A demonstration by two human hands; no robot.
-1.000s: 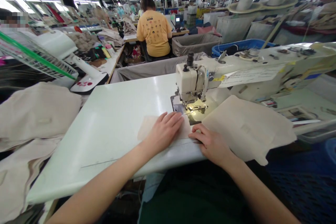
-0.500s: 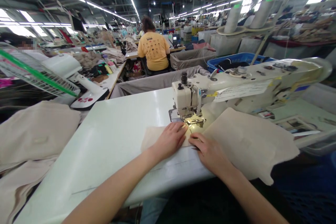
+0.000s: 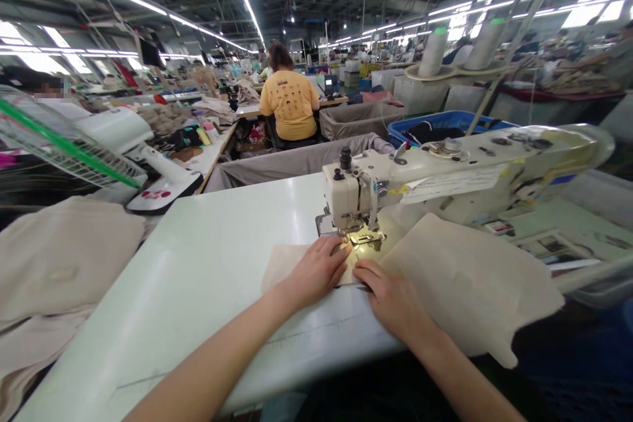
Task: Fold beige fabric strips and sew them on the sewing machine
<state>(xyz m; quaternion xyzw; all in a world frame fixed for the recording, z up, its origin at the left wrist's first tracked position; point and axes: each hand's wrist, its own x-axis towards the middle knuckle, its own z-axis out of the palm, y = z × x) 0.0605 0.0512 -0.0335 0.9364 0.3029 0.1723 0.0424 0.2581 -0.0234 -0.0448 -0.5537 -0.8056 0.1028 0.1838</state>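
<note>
Compared with the earliest frame, both hands sit closer to the shiny metal presser foot point(image 3: 364, 239) of the cream sewing machine point(image 3: 346, 198). The small beige cloth piece point(image 3: 281, 265) lies on the pale, glossy worktop point(image 3: 222, 237) under the left hand point(image 3: 321, 269), palm down with fingers together, at the foot's seven o'clock. The right hand point(image 3: 395, 297) is narrow, fingertips by the cloth's edge; whether it pinches anything cannot be told. A large beige fabric panel point(image 3: 465, 280) lies toward three o'clock. The blue plastic basket point(image 3: 448, 119) at one o'clock holds dark cloth; the grey fabric-lined bin point(image 3: 277, 163) stands at eleven, contents hidden.
</note>
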